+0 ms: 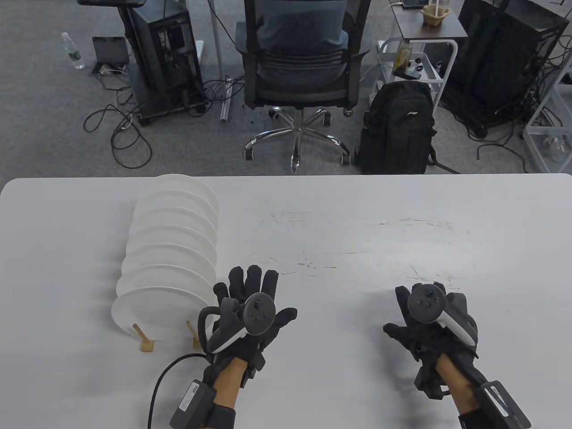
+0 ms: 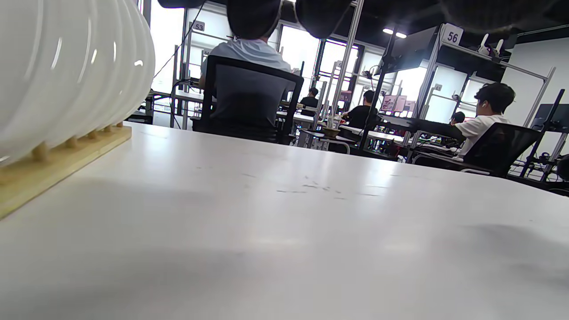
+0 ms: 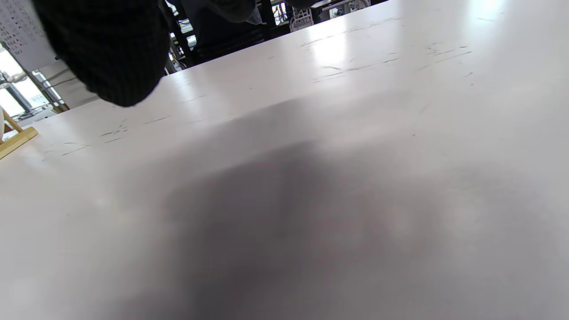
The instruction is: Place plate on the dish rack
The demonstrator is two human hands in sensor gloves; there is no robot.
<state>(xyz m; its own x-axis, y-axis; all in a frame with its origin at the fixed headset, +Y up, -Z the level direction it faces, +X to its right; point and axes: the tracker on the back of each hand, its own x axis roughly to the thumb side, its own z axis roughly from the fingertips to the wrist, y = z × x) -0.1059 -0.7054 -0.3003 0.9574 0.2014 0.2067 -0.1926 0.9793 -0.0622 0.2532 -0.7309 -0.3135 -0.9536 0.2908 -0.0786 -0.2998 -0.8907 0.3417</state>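
Observation:
Several white plates (image 1: pixel 172 250) stand upright in a row on a wooden dish rack (image 1: pixel 146 343) at the left of the white table (image 1: pixel 357 232). My left hand (image 1: pixel 252 292) lies flat and open on the table just right of the rack's near end, holding nothing. My right hand (image 1: pixel 413 308) rests on the table at the right, fingers partly curled under, empty. In the left wrist view the plates (image 2: pixel 66 66) and the rack's base (image 2: pixel 58 166) fill the left side. In the right wrist view a gloved finger (image 3: pixel 111 49) hangs at the top left.
An office chair (image 1: pixel 297 76) with a seated person and a black backpack (image 1: pixel 397 129) stand on the floor beyond the table's far edge. The rack's corner shows at the left edge of the right wrist view (image 3: pixel 15 140).

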